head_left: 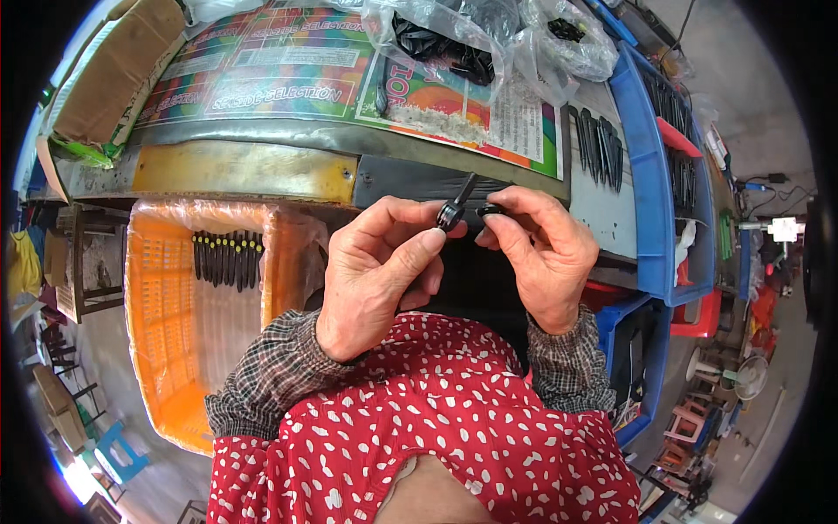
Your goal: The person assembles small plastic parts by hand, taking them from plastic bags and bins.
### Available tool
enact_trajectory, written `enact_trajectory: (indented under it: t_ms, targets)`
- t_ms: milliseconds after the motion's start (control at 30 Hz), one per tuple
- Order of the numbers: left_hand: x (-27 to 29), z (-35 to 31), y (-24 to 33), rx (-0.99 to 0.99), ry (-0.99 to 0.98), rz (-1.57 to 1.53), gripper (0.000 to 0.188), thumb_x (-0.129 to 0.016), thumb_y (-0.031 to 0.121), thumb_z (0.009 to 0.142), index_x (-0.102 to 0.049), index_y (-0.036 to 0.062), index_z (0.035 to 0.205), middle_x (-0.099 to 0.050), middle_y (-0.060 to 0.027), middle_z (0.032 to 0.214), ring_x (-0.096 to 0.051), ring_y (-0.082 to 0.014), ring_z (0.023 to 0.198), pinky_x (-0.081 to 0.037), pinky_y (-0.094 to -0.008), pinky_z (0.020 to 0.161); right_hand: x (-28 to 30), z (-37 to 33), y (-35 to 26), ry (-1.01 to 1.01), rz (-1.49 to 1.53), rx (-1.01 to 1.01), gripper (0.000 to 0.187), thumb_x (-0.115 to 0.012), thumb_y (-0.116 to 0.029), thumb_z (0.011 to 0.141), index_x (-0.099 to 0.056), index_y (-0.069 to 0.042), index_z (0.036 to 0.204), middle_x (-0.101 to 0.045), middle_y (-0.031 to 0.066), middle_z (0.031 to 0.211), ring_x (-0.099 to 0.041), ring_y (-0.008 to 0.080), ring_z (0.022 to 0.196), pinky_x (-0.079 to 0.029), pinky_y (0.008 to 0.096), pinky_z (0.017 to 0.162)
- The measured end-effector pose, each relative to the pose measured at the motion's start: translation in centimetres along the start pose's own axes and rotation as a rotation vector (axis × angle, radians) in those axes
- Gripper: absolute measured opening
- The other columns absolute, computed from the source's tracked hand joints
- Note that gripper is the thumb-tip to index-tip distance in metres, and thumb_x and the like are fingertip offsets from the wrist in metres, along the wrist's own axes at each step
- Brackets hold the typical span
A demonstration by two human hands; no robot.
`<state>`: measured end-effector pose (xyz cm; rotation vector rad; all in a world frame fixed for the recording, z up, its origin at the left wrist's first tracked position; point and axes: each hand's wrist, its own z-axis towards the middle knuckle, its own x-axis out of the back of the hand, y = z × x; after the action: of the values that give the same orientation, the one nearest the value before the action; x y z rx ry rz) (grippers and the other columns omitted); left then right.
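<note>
My left hand is closed, pinching a slim black piece with a rounded ring-like head and a thin shaft that points up and away. Close beside it, my right hand grips a small dark part between thumb and fingertips. A narrow gap shows between the two parts. Both hands are raised in front of the table's near edge, above my lap. The kind of these parts is too small to make out.
An orange basket lined with plastic holds a row of black pieces with yellow dots. Clear bags of black parts lie on the table. To the right, long black pieces lie beside a blue crate. An open cardboard box stands far left.
</note>
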<state>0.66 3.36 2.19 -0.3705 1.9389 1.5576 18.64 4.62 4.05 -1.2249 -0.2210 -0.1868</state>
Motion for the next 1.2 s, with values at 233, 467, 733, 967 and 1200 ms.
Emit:
enact_trajectory:
  t_ms: [233,467,733,967,1200]
  targets:
    - [0.1,-0.7,-0.4,0.033,0.011,-0.093,0.018,-0.057,0.007,0.092,-0.056,0.0023,0.110,-0.064,-0.0049,0.088,-0.056,-0.0063,0.060,-0.038,-0.0167,0.042,-1.8,-1.0,0.2,0.060,-0.210,0.243,0.021,-0.069,0.007,0.073,-0.063,0.000,0.092,-0.064,0.0123,0.086,-0.065,0.0223,0.075,-0.052,0.0291,0.061]
    - [0.5,-1.0,-0.7,-0.010,-0.003,-0.066,0.017,-0.055,0.006,0.093,-0.055,0.0041,0.110,-0.061,-0.0052,0.093,-0.054,-0.0101,0.060,-0.034,-0.0187,0.041,-2.3,-1.6,0.2,0.009,-0.252,0.291,0.028,-0.073,0.008,0.069,-0.063,0.000,0.095,-0.061,0.0121,0.094,-0.063,0.0198,0.076,-0.053,0.0283,0.062]
    - [0.5,-1.1,-0.8,-0.008,-0.017,-0.043,0.017,-0.056,0.005,0.092,-0.055,0.0033,0.110,-0.060,-0.0049,0.090,-0.055,-0.0097,0.061,-0.035,-0.0184,0.041,-2.0,-1.6,0.3,-0.007,-0.302,0.281,0.034,-0.072,0.009,0.070,-0.062,0.001,0.101,-0.059,0.0113,0.094,-0.062,0.0173,0.075,-0.052,0.0257,0.060]
    - [0.4,-0.9,-0.7,0.004,-0.010,-0.070,0.017,-0.055,0.005,0.092,-0.055,0.0025,0.109,-0.063,-0.0081,0.098,-0.055,-0.0099,0.060,-0.035,-0.0181,0.040,-1.8,-2.0,0.4,-0.040,-0.147,0.129,0.032,-0.072,0.009,0.072,-0.062,0.002,0.101,-0.058,0.0093,0.096,-0.062,0.0139,0.077,-0.053,0.0242,0.065]
    - [0.1,-1.0,-1.5,0.026,-0.005,-0.050,0.018,-0.055,0.006,0.092,-0.055,0.0015,0.109,-0.063,-0.0079,0.097,-0.054,-0.0089,0.058,-0.035,-0.0177,0.039,-1.7,-2.8,1.1,0.012,0.273,-0.060,0.031,-0.070,0.010,0.075,-0.059,0.005,0.105,-0.057,0.0081,0.102,-0.062,0.0120,0.084,-0.053,0.0235,0.073]
